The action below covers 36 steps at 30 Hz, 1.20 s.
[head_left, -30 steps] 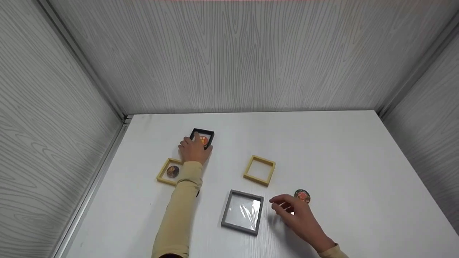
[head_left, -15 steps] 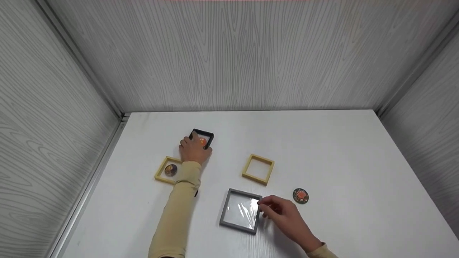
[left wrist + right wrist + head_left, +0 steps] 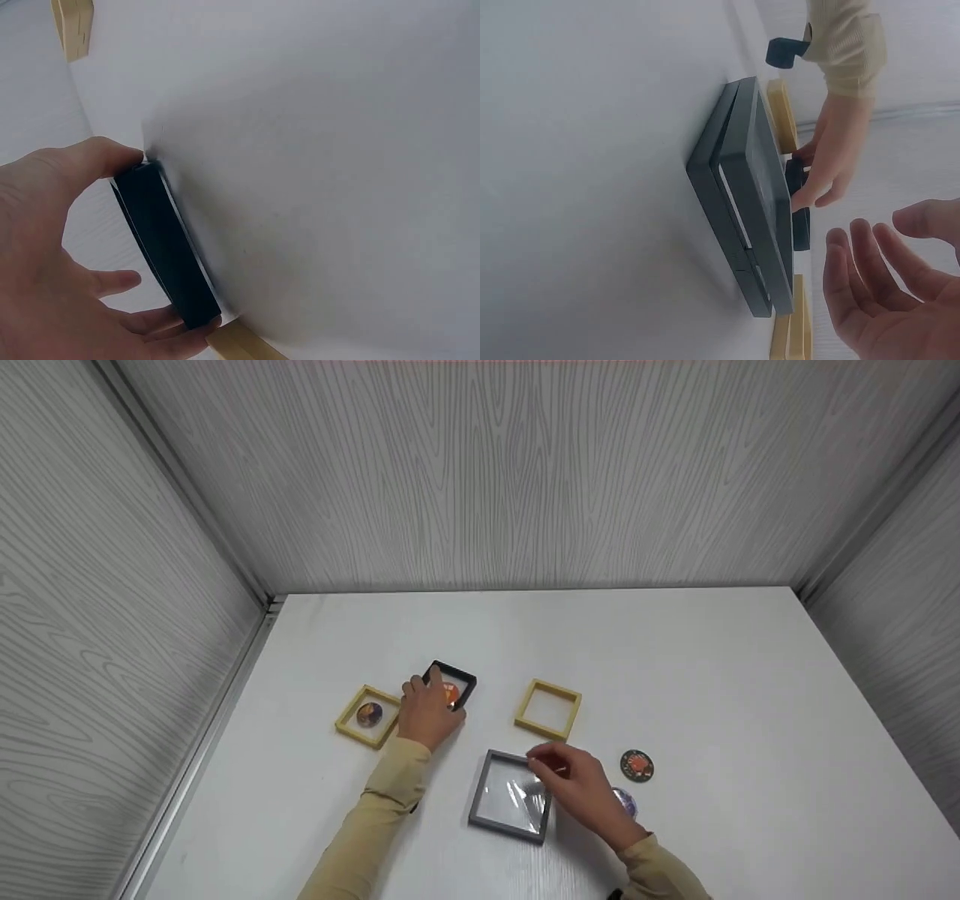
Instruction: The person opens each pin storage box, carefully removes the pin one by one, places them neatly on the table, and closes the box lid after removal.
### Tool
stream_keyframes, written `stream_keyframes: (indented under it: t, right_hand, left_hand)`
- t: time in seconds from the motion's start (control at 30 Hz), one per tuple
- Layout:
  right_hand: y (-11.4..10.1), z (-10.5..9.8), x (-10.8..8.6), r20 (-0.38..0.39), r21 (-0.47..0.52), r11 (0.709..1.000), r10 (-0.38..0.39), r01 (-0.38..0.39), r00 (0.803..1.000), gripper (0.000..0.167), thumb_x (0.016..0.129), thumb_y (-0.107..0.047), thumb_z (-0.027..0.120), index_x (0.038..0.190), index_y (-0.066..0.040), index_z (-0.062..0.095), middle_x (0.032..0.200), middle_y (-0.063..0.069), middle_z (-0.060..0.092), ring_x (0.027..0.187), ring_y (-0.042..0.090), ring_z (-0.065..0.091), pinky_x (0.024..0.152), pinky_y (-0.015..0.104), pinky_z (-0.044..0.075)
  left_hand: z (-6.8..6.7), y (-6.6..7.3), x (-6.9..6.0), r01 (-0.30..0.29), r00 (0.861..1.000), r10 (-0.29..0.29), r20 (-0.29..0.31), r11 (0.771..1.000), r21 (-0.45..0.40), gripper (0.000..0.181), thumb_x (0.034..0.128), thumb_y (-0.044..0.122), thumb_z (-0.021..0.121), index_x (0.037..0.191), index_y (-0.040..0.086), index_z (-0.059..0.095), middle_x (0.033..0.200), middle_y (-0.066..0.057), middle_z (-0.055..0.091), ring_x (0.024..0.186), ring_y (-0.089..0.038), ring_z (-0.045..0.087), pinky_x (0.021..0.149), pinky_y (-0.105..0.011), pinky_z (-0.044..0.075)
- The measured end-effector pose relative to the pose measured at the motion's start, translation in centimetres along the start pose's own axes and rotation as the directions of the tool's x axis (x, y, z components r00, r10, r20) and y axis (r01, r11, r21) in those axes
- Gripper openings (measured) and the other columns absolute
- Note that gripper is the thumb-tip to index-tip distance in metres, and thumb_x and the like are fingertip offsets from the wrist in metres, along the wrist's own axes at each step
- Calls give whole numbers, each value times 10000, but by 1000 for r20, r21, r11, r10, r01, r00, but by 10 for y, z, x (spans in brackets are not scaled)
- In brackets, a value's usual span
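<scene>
Left hand (image 3: 431, 718) pinches the black frame (image 3: 466, 694), eleven o'clock from the grey frame (image 3: 506, 832), ideally rim-only, while the right hand (image 3: 583, 791) hovers loose, empty!

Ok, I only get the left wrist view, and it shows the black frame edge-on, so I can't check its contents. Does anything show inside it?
Observer: Yes, in the head view an orange disc shows within the black frame.
Operator: And the right hand, which is out of my picture?
Observer: In the head view, the right hand covers the far right corner of the grey frame.
Operator: Is that one fully closed?
Observer: No, the right wrist view shows an open slit along one side of it.
</scene>
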State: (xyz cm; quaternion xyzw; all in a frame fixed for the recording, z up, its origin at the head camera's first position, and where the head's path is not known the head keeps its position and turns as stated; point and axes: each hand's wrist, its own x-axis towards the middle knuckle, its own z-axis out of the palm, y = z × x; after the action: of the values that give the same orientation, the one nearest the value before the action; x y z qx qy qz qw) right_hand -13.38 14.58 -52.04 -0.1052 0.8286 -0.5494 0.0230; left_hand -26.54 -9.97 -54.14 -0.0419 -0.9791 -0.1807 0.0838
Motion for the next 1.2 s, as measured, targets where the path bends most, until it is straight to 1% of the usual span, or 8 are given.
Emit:
stream_keyframes:
  t: [0.1, 0.23, 0.43, 0.6, 0.73, 0.87, 0.93, 1.2]
  right_hand:
    - [-4, 3, 21, -10, -56, 998, -37, 37, 999, 172, 959, -166, 656, 1092, -68, 705, 1001, -1, 699, 945, 170, 650, 834, 338, 534]
    - [-5, 5, 44, 10, -104, 991, -80, 81, 997, 149, 954, -127, 639, 1088, -96, 698, 998, -6, 690, 941, 155, 645, 828, 345, 535]
    - [1, 6, 63, 5, -157, 984, -79, 78, 997, 146, 937, -110, 646, 1072, -90, 700, 952, -9, 676, 894, 144, 632, 815, 348, 530]
    - [5, 7, 70, 10, -156, 985, -73, 74, 997, 175, 932, -101, 643, 1089, -41, 693, 980, 21, 686, 911, 170, 641, 838, 385, 528]
    - [5, 7, 73, 25, -154, 986, -67, 70, 997, 189, 932, -117, 648, 1104, -50, 688, 996, 36, 693, 932, 186, 651, 849, 399, 523]
    - [5, 8, 73, 27, -160, 985, -57, 61, 998, 222, 944, -149, 663, 1143, -53, 678, 1021, 37, 694, 953, 194, 655, 862, 404, 520]
    - [6, 8, 71, 28, -161, 986, -45, 49, 999, 250, 950, -176, 670, 1169, -54, 671, 1038, 36, 691, 966, 187, 652, 872, 399, 516]
    - [3, 6, 63, 36, -100, 995, -21, 24, 999, 339, 949, -258, 692, 1217, -53, 659, 1122, 87, 692, 1043, 209, 650, 932, 430, 499]
  left_hand:
    - [1, 2, -2, -22, 1000, 22, -9, 1000, -1, 809, 771, 283, 795, 1413, -61, 443, 1119, -327, 542, 1031, -460, 533, 866, -518, 477]
    - [5, 4, -1, -24, 1000, 24, -8, 1000, 7, 807, 787, 317, 790, 1417, -53, 449, 1144, -315, 539, 1047, -449, 536, 893, -514, 464]
    - [11, 6, -1, -42, 999, 42, -9, 999, -8, 801, 813, 338, 785, 1423, -55, 446, 1165, -312, 540, 1063, -450, 541, 896, -514, 474]
    - [10, 10, -4, -39, 999, 39, -10, 999, -12, 801, 803, 333, 794, 1415, -50, 448, 1157, -300, 541, 1074, -443, 539, 885, -513, 484]
    - [6, 16, -9, -31, 1000, 31, 1, 999, -9, 819, 807, 359, 793, 1429, -39, 440, 1173, -288, 532, 1086, -419, 532, 883, -498, 487]
    - [1, 26, -16, -78, 997, 78, -21, 997, -23, 812, 804, 375, 785, 1415, -45, 453, 1153, -282, 535, 1049, -400, 543, 848, -474, 506]
    - [-3, 31, -22, -93, 996, 92, -21, 994, -48, 807, 807, 388, 781, 1408, -41, 457, 1153, -277, 535, 1039, -389, 544, 838, -465, 510]
    - [-25, 49, -54, -71, 994, 85, 70, 981, -180, 822, 854, 451, 741, 1455, 9, 395, 1219, -252, 513, 1090, -358, 512, 869, -454, 499]
